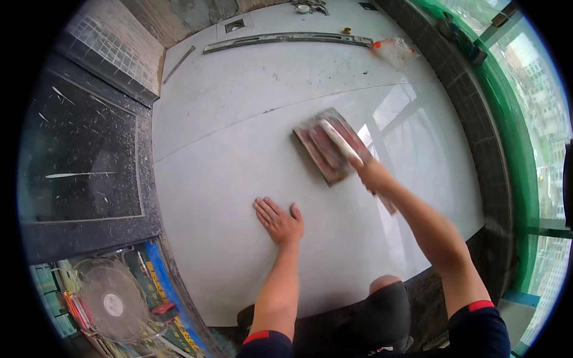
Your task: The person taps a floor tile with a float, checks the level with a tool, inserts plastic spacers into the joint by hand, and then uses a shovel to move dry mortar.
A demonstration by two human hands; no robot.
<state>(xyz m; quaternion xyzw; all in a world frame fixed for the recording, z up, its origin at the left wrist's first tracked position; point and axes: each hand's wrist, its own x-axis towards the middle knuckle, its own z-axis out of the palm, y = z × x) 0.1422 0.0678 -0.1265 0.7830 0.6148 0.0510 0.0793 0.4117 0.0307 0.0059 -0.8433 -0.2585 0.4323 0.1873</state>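
My left hand [279, 221] lies flat, fingers extended, on a large pale grey, glossy floor tile [209, 185] in the lower middle. To its upper right my right hand [371, 175], slightly blurred, is closed on the handle of a rectangular float [313, 140] with a worn reddish and grey body, held over or on the same tile. Whether the float touches the surface I cannot tell. A thin joint line crosses the tiles above both hands. My knee [382, 304] shows at the lower edge.
A long metal straightedge [250, 44], a thin bar [179, 62], a plastic bag [395, 52] and small cups [303, 9] lie at the back. A fan [107, 304] stands lower left beside a dark splattered door [80, 149]. Green netting [519, 179] and windows line the right.
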